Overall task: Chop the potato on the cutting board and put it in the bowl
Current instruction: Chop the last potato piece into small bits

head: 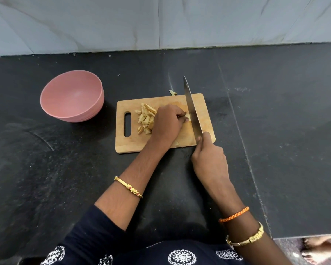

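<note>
1. Head view: the left hand rests on the wooden cutting board, fingers curled down over a small pale piece of potato that shows just past the fingertips; most of that piece is hidden under the hand.
2. The right hand grips the handle of a long knife, fingers wrapped tight round it at the board's near right corner. The blade runs away from the person, just to the right of the left fingertips and beside the held piece.
3. A heap of chopped potato pieces lies on the board, left of the left hand, between it and the board's handle slot.
4. The pink bowl stands on the black counter to the left of the board, apart from it; nothing shows inside it.
5. The counter lies open to the right of the board and behind it, up to the grey wall. A small scrap lies at the board's far edge.
6. The cut pieces are pale yellow wedges and chunks, with brown skin on some faces.
</note>
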The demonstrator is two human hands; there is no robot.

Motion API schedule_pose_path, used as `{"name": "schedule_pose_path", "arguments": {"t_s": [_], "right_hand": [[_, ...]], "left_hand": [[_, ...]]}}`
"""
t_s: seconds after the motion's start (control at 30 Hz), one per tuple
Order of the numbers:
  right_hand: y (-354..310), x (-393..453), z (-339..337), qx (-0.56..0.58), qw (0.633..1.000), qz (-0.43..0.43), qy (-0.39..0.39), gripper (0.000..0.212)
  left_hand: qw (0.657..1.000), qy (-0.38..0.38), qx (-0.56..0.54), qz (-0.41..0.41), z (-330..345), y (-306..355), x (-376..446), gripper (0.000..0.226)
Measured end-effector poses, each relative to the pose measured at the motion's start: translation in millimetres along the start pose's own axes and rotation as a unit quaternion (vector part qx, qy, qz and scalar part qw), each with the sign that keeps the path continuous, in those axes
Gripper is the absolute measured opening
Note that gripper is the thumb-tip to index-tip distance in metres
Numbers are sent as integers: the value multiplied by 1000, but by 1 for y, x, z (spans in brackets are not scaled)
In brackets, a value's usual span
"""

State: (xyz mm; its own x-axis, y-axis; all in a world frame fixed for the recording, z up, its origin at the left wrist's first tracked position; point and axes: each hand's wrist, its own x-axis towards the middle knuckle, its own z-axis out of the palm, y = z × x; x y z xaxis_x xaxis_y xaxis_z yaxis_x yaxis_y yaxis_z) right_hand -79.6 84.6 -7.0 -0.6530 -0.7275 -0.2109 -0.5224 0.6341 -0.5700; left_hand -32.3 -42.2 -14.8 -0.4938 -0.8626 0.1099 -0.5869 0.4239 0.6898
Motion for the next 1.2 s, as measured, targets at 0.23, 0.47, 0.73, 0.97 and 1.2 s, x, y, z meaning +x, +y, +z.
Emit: {"name": "schedule_pose_path", "arguments": {"t_s": [0.23,0.47,0.73,0.97,1.2], "right_hand": [[5,3,-4,65,998,-3,5,24],[1,4,-3,55,998,3,-11,22],[-16,13,-8,-88,994,23,-64,7],[-13,7,-19,-131,983,50,-121,10],[10,-18,-30,12,996,40,-79,24]], "left_hand": [[1000,9,-8,-11,0,1,-2,25],[1000,3,-13,-12,-2,2,-1,25],[1000,-26,15,-5,-3,1,-1,25],[1000,1,-4,-15,-2,3,-5,25],[999,-2,-26,-33,-5,1,-2,26]]}}
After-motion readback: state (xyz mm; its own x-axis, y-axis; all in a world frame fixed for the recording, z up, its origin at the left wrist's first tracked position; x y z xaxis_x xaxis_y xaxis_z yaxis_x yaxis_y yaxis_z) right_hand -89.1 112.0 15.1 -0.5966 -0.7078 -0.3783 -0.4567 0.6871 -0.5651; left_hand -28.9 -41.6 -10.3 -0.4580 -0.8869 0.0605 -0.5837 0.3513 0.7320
